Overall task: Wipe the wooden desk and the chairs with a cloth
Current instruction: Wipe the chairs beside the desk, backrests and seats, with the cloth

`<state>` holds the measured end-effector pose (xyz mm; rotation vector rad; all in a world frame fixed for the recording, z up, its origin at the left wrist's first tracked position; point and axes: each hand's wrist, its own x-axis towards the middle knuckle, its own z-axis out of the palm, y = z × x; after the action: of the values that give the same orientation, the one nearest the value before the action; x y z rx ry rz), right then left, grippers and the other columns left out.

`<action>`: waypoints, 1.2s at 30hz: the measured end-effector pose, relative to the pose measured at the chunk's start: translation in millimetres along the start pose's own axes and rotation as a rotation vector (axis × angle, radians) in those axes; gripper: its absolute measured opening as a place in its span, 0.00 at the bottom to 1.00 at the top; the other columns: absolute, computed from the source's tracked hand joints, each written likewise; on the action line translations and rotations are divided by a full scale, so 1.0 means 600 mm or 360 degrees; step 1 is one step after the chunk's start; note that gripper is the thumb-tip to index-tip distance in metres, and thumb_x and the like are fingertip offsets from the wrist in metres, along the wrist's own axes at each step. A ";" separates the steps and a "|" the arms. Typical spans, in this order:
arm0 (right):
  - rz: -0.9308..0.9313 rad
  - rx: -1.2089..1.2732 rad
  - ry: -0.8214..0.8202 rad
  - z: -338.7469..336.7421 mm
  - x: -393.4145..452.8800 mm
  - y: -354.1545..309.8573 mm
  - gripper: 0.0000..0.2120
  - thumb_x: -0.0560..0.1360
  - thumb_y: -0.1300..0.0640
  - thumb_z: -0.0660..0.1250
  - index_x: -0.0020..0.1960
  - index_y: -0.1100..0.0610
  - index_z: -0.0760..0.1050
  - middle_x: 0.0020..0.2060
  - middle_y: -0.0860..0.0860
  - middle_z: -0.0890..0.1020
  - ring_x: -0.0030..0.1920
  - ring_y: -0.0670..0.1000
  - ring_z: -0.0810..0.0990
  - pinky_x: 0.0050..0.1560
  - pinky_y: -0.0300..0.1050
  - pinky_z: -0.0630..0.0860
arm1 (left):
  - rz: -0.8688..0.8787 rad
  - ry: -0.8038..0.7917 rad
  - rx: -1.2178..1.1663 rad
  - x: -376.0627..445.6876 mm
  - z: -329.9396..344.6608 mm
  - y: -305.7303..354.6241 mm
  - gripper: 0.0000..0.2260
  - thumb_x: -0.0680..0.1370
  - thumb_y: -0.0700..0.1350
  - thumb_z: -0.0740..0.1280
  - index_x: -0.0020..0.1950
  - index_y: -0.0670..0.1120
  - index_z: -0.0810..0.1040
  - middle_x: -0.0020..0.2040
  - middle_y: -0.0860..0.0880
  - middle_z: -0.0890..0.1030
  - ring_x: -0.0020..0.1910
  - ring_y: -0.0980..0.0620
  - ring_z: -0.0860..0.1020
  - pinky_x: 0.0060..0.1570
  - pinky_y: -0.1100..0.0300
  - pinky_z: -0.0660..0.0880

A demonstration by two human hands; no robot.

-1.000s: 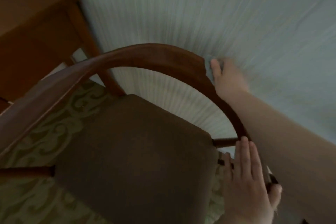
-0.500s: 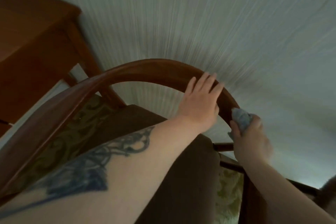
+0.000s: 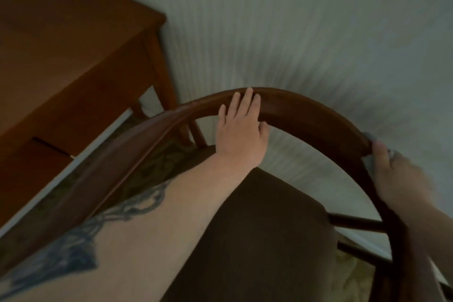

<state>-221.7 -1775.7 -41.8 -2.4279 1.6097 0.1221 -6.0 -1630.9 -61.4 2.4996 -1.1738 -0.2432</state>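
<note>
Half a second earlier the left hand [image 3: 241, 133] had lain farther right on the curved dark brown wooden chair rail [image 3: 304, 111], close to the right hand [image 3: 402, 179]. It had since slid left along the rail toward the top of the bend, and the two hands were now well apart. The right hand had moved down the right side of the rail with the small grey-blue cloth [image 3: 369, 152].

The left hand rested on the top of the rail with its fingers [image 3: 247, 103] straight and a little spread. It held nothing. The thumb lay under the inner edge of the rail. The left forearm had a blue tattoo [image 3: 73, 250] on it.

The right hand was blurry. Its fingers were curled round the cloth and pressed it against the outer side of the rail. Only a small bit of the cloth showed, above and beside the thumb.

The chair had a dark brown soft seat [image 3: 264, 240] below the rail, and thin dark wooden rungs [image 3: 355, 224] stuck out on the right side. The reddish-brown wooden worktop [image 3: 61, 39] stood at the upper left, near the chair but not touching it. A pale striped wall [image 3: 294, 19] was behind both. A green and cream patterned carpet [image 3: 353, 274] showed under the chair.
</note>
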 end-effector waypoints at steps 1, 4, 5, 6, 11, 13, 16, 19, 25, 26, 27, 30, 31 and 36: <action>-0.0024 0.0002 0.0068 -0.003 0.020 -0.030 0.22 0.83 0.48 0.49 0.72 0.56 0.65 0.57 0.68 0.75 0.54 0.68 0.76 0.51 0.57 0.71 | -0.0016 0.0010 0.0019 0.000 -0.005 -0.020 0.27 0.83 0.52 0.53 0.80 0.50 0.47 0.80 0.52 0.45 0.78 0.52 0.42 0.76 0.50 0.41; -0.0230 -0.0081 0.0244 -0.009 0.075 -0.144 0.31 0.81 0.40 0.47 0.64 0.63 0.73 0.55 0.70 0.76 0.54 0.69 0.76 0.53 0.61 0.73 | -0.0068 0.0019 0.0021 0.001 -0.028 -0.079 0.27 0.83 0.52 0.52 0.80 0.50 0.46 0.80 0.52 0.47 0.78 0.52 0.44 0.76 0.51 0.41; -0.0326 -0.0149 0.0263 -0.006 0.092 -0.187 0.33 0.80 0.37 0.46 0.61 0.63 0.73 0.54 0.69 0.77 0.54 0.69 0.77 0.52 0.59 0.73 | -0.0108 0.0028 0.0012 0.000 -0.036 -0.099 0.27 0.83 0.53 0.52 0.80 0.50 0.47 0.80 0.51 0.48 0.78 0.52 0.45 0.76 0.51 0.41; -0.0439 -0.0211 0.0258 -0.002 0.103 -0.232 0.33 0.79 0.35 0.46 0.59 0.62 0.73 0.53 0.68 0.78 0.53 0.68 0.77 0.52 0.58 0.73 | -0.0152 0.0035 0.0008 -0.004 -0.043 -0.119 0.26 0.83 0.53 0.52 0.80 0.50 0.48 0.80 0.51 0.49 0.78 0.52 0.46 0.76 0.51 0.41; -0.1073 -0.0414 0.0227 0.057 0.070 -0.449 0.29 0.78 0.33 0.46 0.59 0.53 0.72 0.51 0.59 0.80 0.53 0.62 0.79 0.48 0.53 0.73 | -0.0436 0.0155 -0.0124 -0.082 -0.070 -0.224 0.22 0.83 0.51 0.53 0.78 0.52 0.56 0.78 0.53 0.59 0.77 0.54 0.54 0.76 0.52 0.47; -0.1308 -0.0490 0.0141 0.097 0.015 -0.519 0.28 0.79 0.34 0.46 0.60 0.52 0.72 0.53 0.57 0.80 0.55 0.59 0.78 0.50 0.52 0.69 | -0.0574 0.0302 -0.0223 -0.118 -0.080 -0.262 0.19 0.83 0.49 0.56 0.75 0.53 0.64 0.73 0.53 0.68 0.72 0.54 0.64 0.74 0.54 0.58; -0.1606 -0.0435 0.0081 0.152 -0.075 -0.598 0.25 0.80 0.36 0.46 0.58 0.51 0.73 0.54 0.54 0.80 0.56 0.57 0.76 0.53 0.53 0.66 | -0.0991 0.0551 -0.0338 -0.167 -0.089 -0.317 0.16 0.82 0.47 0.56 0.70 0.52 0.69 0.67 0.53 0.74 0.65 0.55 0.72 0.66 0.55 0.69; -0.2032 -0.0261 -0.0091 0.187 -0.163 -0.638 0.22 0.81 0.38 0.47 0.57 0.50 0.73 0.54 0.51 0.79 0.57 0.55 0.75 0.59 0.54 0.65 | -0.1244 0.0629 -0.0252 -0.216 -0.084 -0.350 0.15 0.82 0.48 0.54 0.66 0.50 0.72 0.62 0.51 0.77 0.59 0.52 0.76 0.59 0.51 0.75; -0.2028 -0.0524 -0.0368 0.168 -0.109 -0.660 0.22 0.81 0.36 0.45 0.56 0.45 0.73 0.48 0.48 0.76 0.49 0.54 0.77 0.44 0.49 0.73 | -0.1237 0.0547 -0.0162 -0.245 -0.086 -0.355 0.14 0.81 0.46 0.54 0.65 0.51 0.72 0.55 0.52 0.79 0.52 0.50 0.78 0.52 0.49 0.76; -0.1796 -0.0578 -0.0273 0.161 -0.089 -0.657 0.26 0.80 0.36 0.43 0.57 0.47 0.75 0.46 0.50 0.77 0.45 0.55 0.77 0.39 0.48 0.71 | -0.1236 0.0572 -0.0183 -0.245 -0.086 -0.354 0.14 0.81 0.46 0.55 0.65 0.50 0.72 0.55 0.52 0.80 0.52 0.50 0.78 0.53 0.49 0.76; -0.1623 -0.0649 -0.0187 0.155 -0.088 -0.657 0.27 0.79 0.38 0.42 0.56 0.50 0.76 0.43 0.51 0.76 0.42 0.55 0.75 0.35 0.46 0.67 | -0.1248 0.0621 -0.0204 -0.244 -0.086 -0.353 0.14 0.82 0.46 0.56 0.66 0.50 0.72 0.55 0.52 0.80 0.53 0.51 0.78 0.54 0.49 0.76; -0.1822 -0.0885 -0.0039 0.173 -0.154 -0.677 0.12 0.81 0.50 0.54 0.52 0.53 0.73 0.40 0.51 0.75 0.40 0.55 0.75 0.40 0.49 0.68 | -0.1313 0.0919 -0.0381 -0.240 -0.084 -0.348 0.15 0.81 0.45 0.55 0.66 0.50 0.73 0.61 0.53 0.78 0.60 0.54 0.75 0.63 0.51 0.73; -0.1964 -0.0856 -0.0078 0.180 -0.192 -0.684 0.09 0.81 0.51 0.57 0.48 0.54 0.73 0.37 0.50 0.74 0.40 0.54 0.75 0.43 0.51 0.69 | -0.1352 0.1069 -0.0513 -0.239 -0.086 -0.346 0.16 0.80 0.45 0.54 0.65 0.50 0.73 0.61 0.53 0.76 0.61 0.55 0.74 0.65 0.54 0.71; -0.2600 -0.0475 -0.0352 0.205 -0.261 -0.676 0.10 0.81 0.49 0.56 0.45 0.50 0.73 0.38 0.47 0.76 0.43 0.50 0.75 0.55 0.52 0.68 | -0.1304 0.1323 -0.0800 -0.274 -0.097 -0.351 0.10 0.81 0.40 0.57 0.55 0.49 0.75 0.52 0.55 0.76 0.52 0.63 0.73 0.55 0.67 0.69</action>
<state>95.0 -1455.5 -73.8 -2.9301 -0.7583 0.3042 55.6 -1365.9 -91.9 2.1011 0.2329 0.2599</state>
